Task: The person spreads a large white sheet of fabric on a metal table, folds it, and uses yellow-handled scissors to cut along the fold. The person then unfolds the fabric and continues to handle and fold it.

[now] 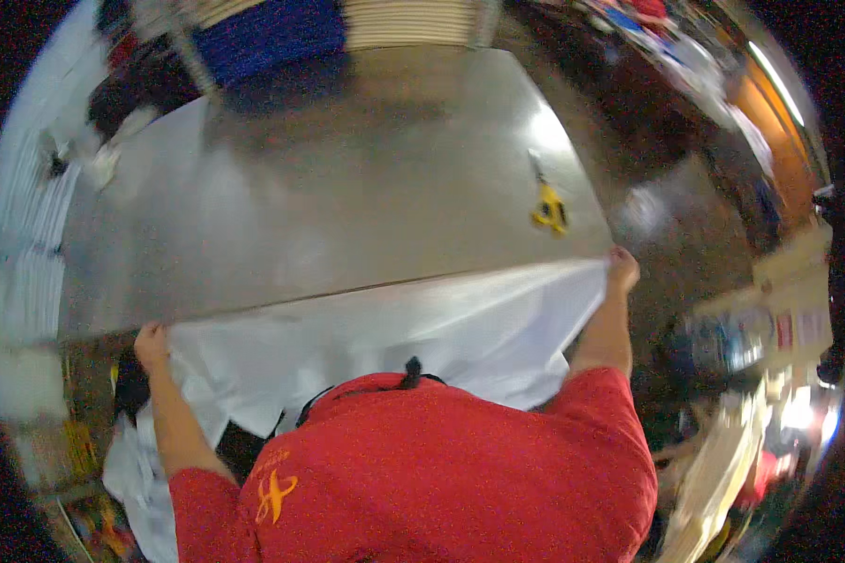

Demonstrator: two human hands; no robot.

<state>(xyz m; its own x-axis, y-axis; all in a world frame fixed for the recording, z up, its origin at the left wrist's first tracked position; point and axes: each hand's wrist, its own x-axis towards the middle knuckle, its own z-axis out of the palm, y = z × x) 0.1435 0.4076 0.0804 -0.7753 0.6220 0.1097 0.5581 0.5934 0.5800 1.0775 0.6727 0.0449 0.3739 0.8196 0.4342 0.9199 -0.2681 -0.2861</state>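
A large white cloth (376,342) is stretched between my two hands along the near edge of a grey table (347,188). Its top edge runs taut from left to right, and the rest hangs in folds toward my body. My left hand (152,345) is closed on the cloth's left corner by the table's near left side. Further out, my right hand (623,269) grips the right corner beside the table's right edge. Yellow-handled scissors (549,208) lie on the tabletop near its right side, blades pointing away from me.
Folded blue fabric (270,42) and cream stacked fabric (408,23) stand beyond the far edge. More white cloth (141,479) hangs at the lower left. Cardboard boxes (793,291) are on the right, and white stacked material (28,206) lines the left.
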